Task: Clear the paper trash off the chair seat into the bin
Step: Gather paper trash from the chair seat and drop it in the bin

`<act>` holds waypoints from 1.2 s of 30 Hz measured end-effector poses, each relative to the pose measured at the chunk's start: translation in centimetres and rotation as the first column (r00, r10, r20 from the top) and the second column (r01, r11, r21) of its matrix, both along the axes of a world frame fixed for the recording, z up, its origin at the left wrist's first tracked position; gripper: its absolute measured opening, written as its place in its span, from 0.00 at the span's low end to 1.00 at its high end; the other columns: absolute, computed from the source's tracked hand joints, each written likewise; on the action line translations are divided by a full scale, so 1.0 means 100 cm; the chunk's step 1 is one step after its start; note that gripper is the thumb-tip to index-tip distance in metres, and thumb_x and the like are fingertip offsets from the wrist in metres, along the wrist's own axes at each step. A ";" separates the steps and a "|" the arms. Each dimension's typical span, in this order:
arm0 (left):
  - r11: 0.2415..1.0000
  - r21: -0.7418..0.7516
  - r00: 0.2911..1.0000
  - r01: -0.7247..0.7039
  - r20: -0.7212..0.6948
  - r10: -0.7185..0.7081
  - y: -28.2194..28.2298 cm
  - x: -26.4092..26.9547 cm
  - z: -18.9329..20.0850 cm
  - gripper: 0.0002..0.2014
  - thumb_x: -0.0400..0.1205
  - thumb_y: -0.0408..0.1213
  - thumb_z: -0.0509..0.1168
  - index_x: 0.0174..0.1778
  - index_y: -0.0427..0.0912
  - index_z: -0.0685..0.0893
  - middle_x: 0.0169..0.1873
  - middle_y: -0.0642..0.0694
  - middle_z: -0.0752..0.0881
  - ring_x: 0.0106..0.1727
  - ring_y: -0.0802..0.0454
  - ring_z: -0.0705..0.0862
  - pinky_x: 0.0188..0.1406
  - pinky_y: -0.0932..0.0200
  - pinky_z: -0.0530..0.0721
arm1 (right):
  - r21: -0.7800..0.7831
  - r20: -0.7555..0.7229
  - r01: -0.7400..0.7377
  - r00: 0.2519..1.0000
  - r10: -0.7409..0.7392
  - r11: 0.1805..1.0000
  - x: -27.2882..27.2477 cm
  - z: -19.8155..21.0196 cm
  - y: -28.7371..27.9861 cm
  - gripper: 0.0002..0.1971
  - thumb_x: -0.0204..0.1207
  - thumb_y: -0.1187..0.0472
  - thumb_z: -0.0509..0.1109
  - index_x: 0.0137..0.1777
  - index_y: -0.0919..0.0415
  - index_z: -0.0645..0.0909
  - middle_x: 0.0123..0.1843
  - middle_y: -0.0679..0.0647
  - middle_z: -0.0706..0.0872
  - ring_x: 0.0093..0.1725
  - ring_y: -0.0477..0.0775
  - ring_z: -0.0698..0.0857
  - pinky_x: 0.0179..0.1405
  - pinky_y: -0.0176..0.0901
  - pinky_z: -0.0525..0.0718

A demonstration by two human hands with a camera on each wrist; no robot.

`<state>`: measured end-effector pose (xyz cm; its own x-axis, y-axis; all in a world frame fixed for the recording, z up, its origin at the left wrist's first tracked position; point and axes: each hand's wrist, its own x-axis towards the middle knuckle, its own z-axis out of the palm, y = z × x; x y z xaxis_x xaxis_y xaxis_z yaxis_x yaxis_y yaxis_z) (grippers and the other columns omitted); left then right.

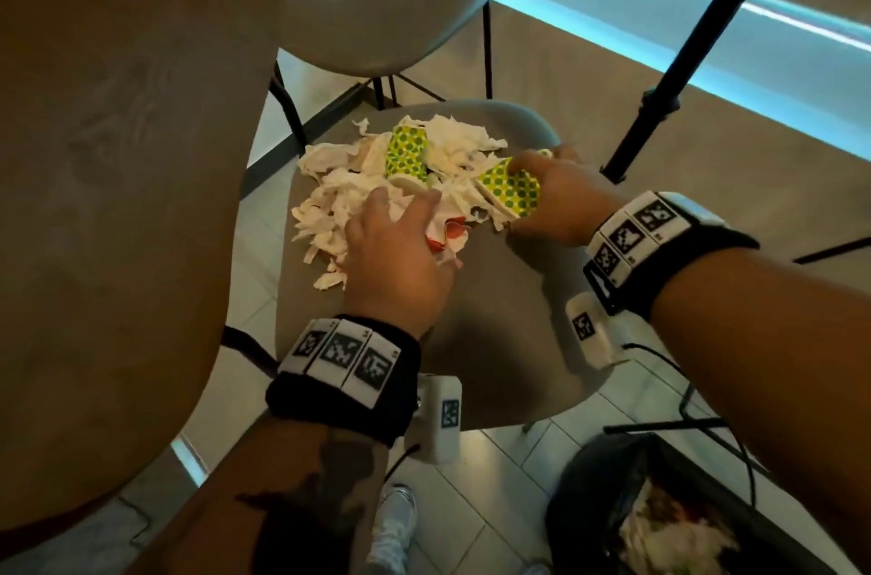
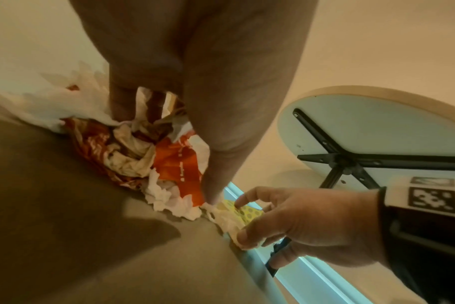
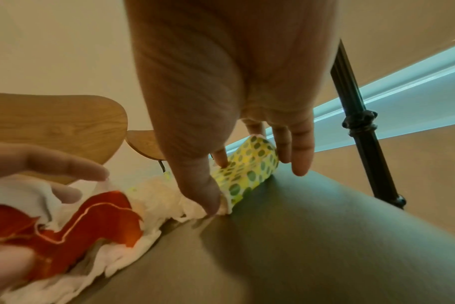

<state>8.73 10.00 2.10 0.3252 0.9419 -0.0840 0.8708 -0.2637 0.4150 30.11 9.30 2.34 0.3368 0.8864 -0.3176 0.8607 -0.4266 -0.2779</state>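
Seen from my remote station: paper trash (image 1: 344, 197) sits heaped on the far part of the grey chair seat (image 1: 509, 315). L hand (image 1: 396, 263) lies atop the heap by a red wrapper (image 1: 450, 235), fingers splayed apart & gripping nothing. R hand (image 1: 556, 197) is clamped, thumb vs fingers, on a green-dotted paper cup (image 1: 511, 193) lying sideways at the heap's right edge. Black-lined bin (image 1: 579, 471) stands on the floor by the seat's near edge, w/ paper inside.

From my remote feed: a grey, rounded chair seat (image 1: 495, 329) carries a heap of torn white paper tissue (image 1: 330, 197) across its far half. A crumpled red-and-white wrapper (image 1: 447, 235) lies at the heap's near edge. One yellow, green-dotted paper cup (image 1: 406, 150) lies among the scraps, and a second dotted cup (image 1: 511, 190) lies on its side near the seat's right edge.
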 end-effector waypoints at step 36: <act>0.484 -0.532 0.678 0.694 0.259 -0.688 -0.300 0.140 -0.156 0.12 0.77 0.49 0.75 0.51 0.58 0.79 0.56 0.51 0.78 0.56 0.55 0.77 0.54 0.63 0.75 | -0.327 -0.289 0.834 0.359 -0.888 0.444 0.026 -0.203 -0.546 0.32 0.65 0.44 0.85 0.66 0.54 0.79 0.63 0.62 0.84 0.51 0.58 0.83 0.48 0.44 0.78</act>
